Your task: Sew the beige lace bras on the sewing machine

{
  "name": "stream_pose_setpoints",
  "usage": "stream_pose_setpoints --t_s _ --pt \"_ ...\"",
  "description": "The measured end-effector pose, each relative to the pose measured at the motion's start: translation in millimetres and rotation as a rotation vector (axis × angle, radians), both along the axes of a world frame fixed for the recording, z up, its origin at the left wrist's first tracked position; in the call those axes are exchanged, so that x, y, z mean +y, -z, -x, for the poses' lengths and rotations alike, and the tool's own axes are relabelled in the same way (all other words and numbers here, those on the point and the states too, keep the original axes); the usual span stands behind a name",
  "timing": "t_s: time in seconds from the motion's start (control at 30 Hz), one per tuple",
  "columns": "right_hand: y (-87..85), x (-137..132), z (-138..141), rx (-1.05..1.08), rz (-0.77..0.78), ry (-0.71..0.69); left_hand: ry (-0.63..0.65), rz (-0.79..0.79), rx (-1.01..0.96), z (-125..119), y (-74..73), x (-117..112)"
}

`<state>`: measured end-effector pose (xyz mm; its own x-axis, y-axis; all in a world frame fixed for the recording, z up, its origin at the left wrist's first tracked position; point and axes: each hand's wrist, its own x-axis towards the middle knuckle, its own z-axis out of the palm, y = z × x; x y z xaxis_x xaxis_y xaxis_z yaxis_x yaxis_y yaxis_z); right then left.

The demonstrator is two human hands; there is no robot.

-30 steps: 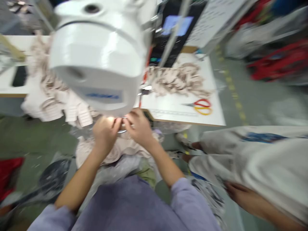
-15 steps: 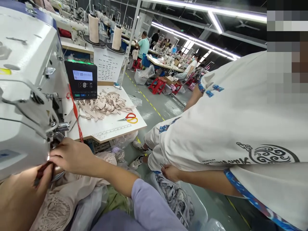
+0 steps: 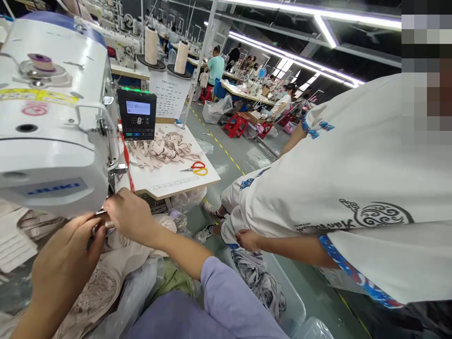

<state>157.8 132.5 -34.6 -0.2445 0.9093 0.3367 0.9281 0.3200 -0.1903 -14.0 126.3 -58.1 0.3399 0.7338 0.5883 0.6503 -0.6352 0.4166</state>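
Note:
A white sewing machine [image 3: 52, 155] with blue JUKI lettering fills the left side. Both hands meet just below its head, near the needle area. My left hand [image 3: 68, 254] is closed in a pinch; a small shiny bit shows by its thumb, too small to name. My right hand [image 3: 130, 216] has its fingers pressed together right beside it, and what they grip is hidden. Beige fabric with a gathered pattern [image 3: 100, 287] hangs below the hands. Stacked beige strips [image 3: 16, 240] lie left of the machine head.
Red-and-yellow-handled thread scissors [image 3: 198, 168] and a heap of beige strips [image 3: 162, 149] lie on the white tabletop [image 3: 173, 186]. A control panel [image 3: 137, 114] stands behind. Close on the right is a person in a white shirt [image 3: 318, 188], beside a clear bin [image 3: 294, 301] of grey strips.
The view has shifted, so the machine and table sit farther right and more of the machine shows. My hands stay together under its head. The other person's hand has turned slightly.

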Motion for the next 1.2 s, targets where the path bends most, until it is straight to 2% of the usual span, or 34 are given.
stream_pose_setpoints --t_s 0.1,0.2,0.3,0.4,0.53,0.6,0.73,0.83,0.93,1.0,1.07,1.13,1.2 --pt "6.6 -5 -6 0.151 0.058 0.017 -0.054 -0.091 0.122 0 -4.4 -12" --pt "23.4 -7 -16 0.369 0.058 0.002 -0.005 -0.103 0.1 6 -5.5 -22" --pt "45.2 -6 -27 0.637 0.035 0.024 0.029 -0.09 0.013 21 0.6 -33" --pt "57.5 -9 -34 0.754 0.054 0.033 -0.011 -0.033 -0.052 42 10.6 -52" --pt "58.2 -16 -30 0.852 0.123 0.051 -0.1 0.166 -0.111 58 21.1 -68" --pt "56.7 -18 -23 0.884 0.157 0.047 -0.137 0.224 -0.118 52 21.0 -62" --pt "56.8 -21 -17 0.888 0.151 0.063 -0.153 0.151 -0.099 17 9.5 -33" --pt "62.5 -19 -31 0.884 0.083 0.16 -0.117 0.092 -0.095 -1 -2.4 -22" --pt "76.1 -19 -58 0.848 0.027 0.262 -0.077 0.15 -0.115 9 -2.4 -32" --pt "91.1 -28 -73 0.829 0.059 0.265 -0.034 0.31 -0.068 30 11.1 -49" --pt "109.1 -49 -78 0.792 0.158 0.228 0.012 0.573 0.035 55 35.7 -73" --pt "127.3 -80 -71 0.714 0.345 0.126 0.021 0.859 0.146 78 66.5 -102" --pt "144.4 -115 -53 0.592 0.589 -0.061 -0.024 1.062 0.246 95 96.5 -134"
